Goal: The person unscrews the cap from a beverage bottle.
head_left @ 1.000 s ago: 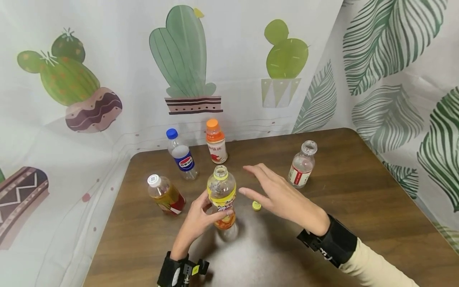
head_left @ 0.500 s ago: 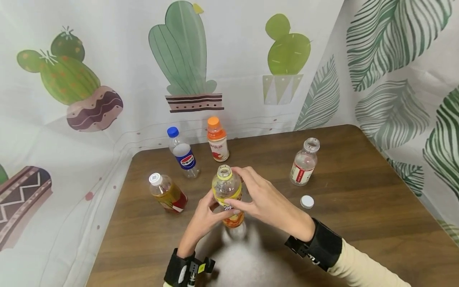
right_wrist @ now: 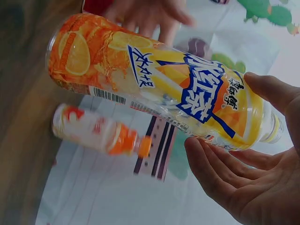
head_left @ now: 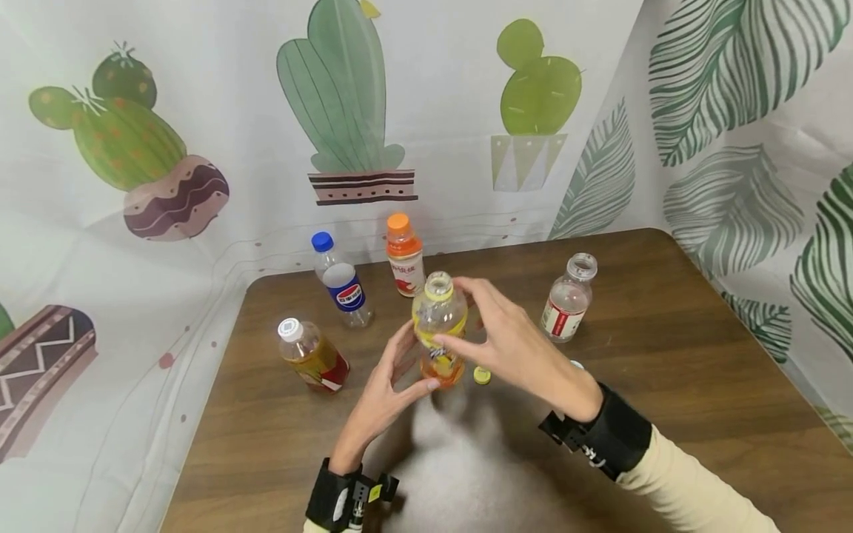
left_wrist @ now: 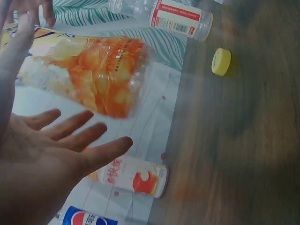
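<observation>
My right hand (head_left: 516, 344) grips an uncapped iced tea bottle (right_wrist: 154, 79) near its top, thumb on one side and fingers on the other. The bottle, with its yellow and orange label, is raised off the wooden table, base downward. My left hand (left_wrist: 51, 154) is beside the bottle's lower part, fingers spread and apart from it in the left wrist view. A yellow cap (head_left: 482, 375) lies on the table behind the bottle. To the right stands an uncapped clear bottle (head_left: 566, 303) with a red and white label. A white cap (head_left: 577, 364) is mostly hidden by my right forearm.
Along the back stand a blue-capped Pepsi bottle (head_left: 343, 285) and an orange-capped bottle (head_left: 404, 259). A white-capped bottle (head_left: 313, 357) with brownish contents or label stands at the left. Behind the wooden table (head_left: 673, 355) hangs a printed cloth (head_left: 453, 89).
My right hand has come to the bottle and taken hold of it. The bottle has risen and shifted right and back. My left hand, earlier holding the bottle, has let go.
</observation>
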The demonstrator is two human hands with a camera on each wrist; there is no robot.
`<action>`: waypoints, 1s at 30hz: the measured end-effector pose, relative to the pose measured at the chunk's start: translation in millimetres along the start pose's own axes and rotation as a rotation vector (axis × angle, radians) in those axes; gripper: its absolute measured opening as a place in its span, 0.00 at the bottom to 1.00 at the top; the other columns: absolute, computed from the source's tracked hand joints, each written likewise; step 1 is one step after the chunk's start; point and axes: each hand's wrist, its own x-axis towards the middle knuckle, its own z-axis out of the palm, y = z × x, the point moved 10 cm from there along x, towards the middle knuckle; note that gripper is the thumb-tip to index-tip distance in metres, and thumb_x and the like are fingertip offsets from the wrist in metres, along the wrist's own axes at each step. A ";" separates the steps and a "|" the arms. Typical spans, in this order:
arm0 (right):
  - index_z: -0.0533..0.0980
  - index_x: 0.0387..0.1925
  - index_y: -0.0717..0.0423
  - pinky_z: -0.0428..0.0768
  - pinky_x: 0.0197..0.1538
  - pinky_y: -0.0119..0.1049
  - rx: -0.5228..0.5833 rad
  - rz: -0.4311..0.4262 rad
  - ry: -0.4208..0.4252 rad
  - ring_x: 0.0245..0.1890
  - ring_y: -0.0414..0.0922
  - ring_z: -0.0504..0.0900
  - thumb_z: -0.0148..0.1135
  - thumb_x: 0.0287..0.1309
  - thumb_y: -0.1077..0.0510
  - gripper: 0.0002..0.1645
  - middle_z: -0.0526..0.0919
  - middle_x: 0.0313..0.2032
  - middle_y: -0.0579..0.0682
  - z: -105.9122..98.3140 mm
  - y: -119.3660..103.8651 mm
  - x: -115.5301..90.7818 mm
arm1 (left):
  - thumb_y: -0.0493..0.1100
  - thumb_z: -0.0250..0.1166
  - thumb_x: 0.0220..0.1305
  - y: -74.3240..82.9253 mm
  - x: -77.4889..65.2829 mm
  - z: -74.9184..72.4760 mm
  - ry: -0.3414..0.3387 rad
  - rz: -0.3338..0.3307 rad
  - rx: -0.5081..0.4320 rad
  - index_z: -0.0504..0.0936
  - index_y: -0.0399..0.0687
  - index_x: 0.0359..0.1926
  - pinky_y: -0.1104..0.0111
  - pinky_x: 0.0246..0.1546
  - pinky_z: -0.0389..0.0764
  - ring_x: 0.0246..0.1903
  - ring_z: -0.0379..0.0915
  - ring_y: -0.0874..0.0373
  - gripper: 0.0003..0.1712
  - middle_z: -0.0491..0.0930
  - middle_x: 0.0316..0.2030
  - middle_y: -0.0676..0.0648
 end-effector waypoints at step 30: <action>0.57 0.69 0.62 0.77 0.58 0.56 -0.055 0.314 -0.015 0.59 0.60 0.75 0.68 0.61 0.48 0.44 0.69 0.61 0.66 23.5 120.2 12.4 | 0.46 0.64 0.69 -13.4 -11.9 -21.2 0.082 -0.071 0.018 0.60 0.61 0.72 0.53 0.59 0.77 0.65 0.70 0.50 0.35 0.75 0.63 0.44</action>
